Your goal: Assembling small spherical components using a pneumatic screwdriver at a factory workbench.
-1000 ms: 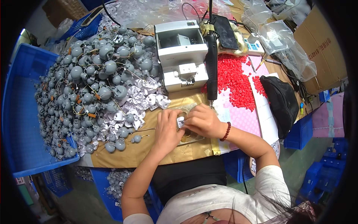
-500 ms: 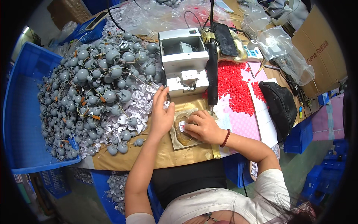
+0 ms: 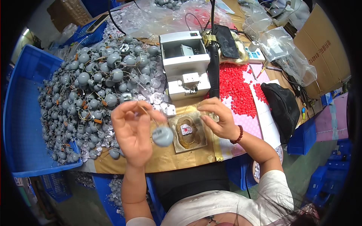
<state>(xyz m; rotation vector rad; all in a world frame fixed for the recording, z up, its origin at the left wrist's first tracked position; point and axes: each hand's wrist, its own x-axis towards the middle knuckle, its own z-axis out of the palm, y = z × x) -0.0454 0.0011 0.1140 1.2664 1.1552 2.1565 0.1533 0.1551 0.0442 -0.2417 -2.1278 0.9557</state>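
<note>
Grey and glossy, a ball [image 3: 163,136] hangs by its thin wire [image 3: 154,121] from the left hand [image 3: 134,133], whose fingers are pinched on that wire, slightly blurred. Ball and hand are just left of the block [image 3: 203,142], which lies on the brown-covered table [image 3: 162,162]. In the block's hollow sits a white part [image 3: 186,129] with a red spot at its middle. The right hand [image 3: 220,118] is held open near the block's upper right corner, thumb and forefinger parted, a dark red bracelet [image 3: 238,135] at its wrist. Behind both hands stands a white machine [image 3: 183,67], with a black driver [image 3: 213,71] beside it. Red caps [image 3: 237,94] lie right of the driver; a heap of grey balls [image 3: 94,84] lies to the left, next to a blue bin [image 3: 19,113].
</note>
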